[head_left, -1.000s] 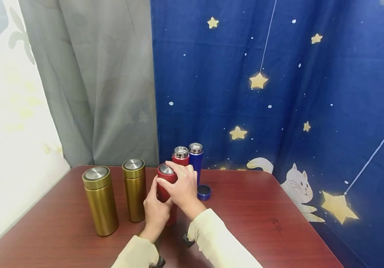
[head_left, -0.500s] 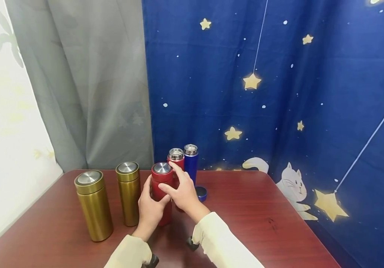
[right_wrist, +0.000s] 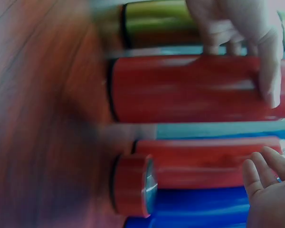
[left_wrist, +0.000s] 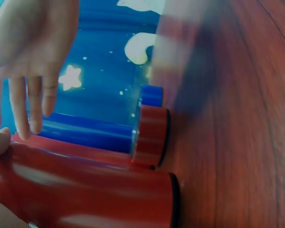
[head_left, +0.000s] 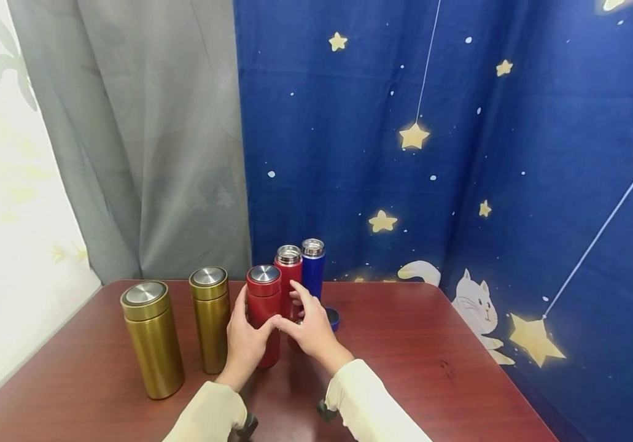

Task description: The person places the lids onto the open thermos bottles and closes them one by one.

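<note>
Right hand (head_left: 316, 331) lowered, held flask (head_left: 264, 304) — partly hidden

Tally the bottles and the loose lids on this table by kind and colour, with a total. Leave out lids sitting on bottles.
Capped gold bottles: 2
Capped red bottle: 1
Open red bottle: 1
Open blue bottle: 1
Loose red lid: 1
Loose blue lid: 1
Total: 7

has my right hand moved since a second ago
Yes: in the head view, your right hand went rightward, off the closed red bottle's lid, nearer the blue lid.
</note>
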A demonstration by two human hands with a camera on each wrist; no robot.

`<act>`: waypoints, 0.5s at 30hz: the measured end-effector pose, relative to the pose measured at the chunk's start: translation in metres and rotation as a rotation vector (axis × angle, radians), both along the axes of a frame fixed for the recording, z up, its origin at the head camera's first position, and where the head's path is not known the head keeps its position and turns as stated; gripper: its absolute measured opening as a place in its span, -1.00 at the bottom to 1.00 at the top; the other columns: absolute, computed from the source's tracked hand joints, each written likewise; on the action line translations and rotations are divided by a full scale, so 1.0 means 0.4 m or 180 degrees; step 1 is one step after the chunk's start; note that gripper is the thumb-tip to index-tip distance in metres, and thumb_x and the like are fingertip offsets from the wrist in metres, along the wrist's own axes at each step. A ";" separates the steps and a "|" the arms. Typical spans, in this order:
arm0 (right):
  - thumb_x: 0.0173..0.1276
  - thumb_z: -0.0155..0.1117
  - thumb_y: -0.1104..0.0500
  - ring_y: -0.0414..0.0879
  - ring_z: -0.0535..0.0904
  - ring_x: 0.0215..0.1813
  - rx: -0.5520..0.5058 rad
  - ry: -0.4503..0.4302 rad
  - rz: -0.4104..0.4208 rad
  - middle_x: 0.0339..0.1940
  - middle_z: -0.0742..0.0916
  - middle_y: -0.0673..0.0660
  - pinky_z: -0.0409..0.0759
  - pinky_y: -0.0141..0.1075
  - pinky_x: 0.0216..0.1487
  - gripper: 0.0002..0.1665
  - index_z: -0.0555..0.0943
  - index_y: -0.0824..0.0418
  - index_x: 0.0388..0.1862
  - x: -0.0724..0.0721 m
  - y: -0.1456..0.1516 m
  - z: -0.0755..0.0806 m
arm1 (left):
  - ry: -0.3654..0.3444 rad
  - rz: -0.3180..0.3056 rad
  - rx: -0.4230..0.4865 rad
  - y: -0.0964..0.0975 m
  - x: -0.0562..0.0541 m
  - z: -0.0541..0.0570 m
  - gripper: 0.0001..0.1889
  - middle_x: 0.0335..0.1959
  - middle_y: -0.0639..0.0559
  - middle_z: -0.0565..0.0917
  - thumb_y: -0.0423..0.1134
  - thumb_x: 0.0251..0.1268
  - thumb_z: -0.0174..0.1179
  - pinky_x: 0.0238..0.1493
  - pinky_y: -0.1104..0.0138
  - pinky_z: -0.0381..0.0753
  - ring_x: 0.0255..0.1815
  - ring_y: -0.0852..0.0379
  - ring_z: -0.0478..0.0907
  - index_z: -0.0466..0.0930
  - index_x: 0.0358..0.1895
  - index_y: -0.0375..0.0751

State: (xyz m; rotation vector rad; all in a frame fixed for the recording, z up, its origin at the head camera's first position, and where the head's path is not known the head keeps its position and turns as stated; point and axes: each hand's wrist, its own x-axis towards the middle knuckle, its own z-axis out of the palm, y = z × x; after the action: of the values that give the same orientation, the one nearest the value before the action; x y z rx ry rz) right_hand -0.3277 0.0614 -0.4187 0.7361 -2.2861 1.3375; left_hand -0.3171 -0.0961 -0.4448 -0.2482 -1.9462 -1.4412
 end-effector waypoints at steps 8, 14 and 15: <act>0.14 0.48 -0.12 0.10 0.43 0.20 0.0244 0.0005 -0.0237 0.22 0.58 0.18 0.53 0.03 0.10 -0.01 0.25 0.08 0.49 -0.015 0.021 -0.044 | 0.0077 -0.0046 -0.0085 -0.010 -0.016 -0.003 -0.04 0.30 -0.21 0.41 -0.29 0.04 0.48 0.21 -0.14 0.40 0.23 -0.17 0.40 0.10 0.51 -0.17; 0.09 0.48 -0.20 0.00 0.37 0.13 0.0664 0.0088 -0.0593 0.18 0.61 0.09 0.36 0.02 0.08 -0.05 0.36 0.04 0.43 -0.023 0.036 -0.063 | 0.0019 -0.0064 -0.0023 -0.011 -0.024 0.002 -0.05 0.31 -0.17 0.41 -0.29 0.06 0.47 0.22 -0.13 0.40 0.24 -0.15 0.40 0.09 0.51 -0.12; 0.08 0.48 -0.21 0.00 0.37 0.12 0.0728 0.0081 -0.0630 0.18 0.61 0.09 0.33 0.01 0.07 -0.04 0.37 0.05 0.43 -0.026 0.038 -0.067 | 0.0024 -0.0066 -0.0024 -0.011 -0.025 0.003 -0.05 0.31 -0.18 0.40 -0.29 0.06 0.46 0.22 -0.14 0.39 0.24 -0.15 0.40 0.09 0.51 -0.12</act>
State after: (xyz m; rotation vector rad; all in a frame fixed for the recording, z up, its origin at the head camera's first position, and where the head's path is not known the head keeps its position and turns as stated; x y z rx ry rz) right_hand -0.3379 0.0766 -0.4455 0.5736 -2.4448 0.9852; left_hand -0.3272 -0.1006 -0.4436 -0.2774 -1.9488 -1.4443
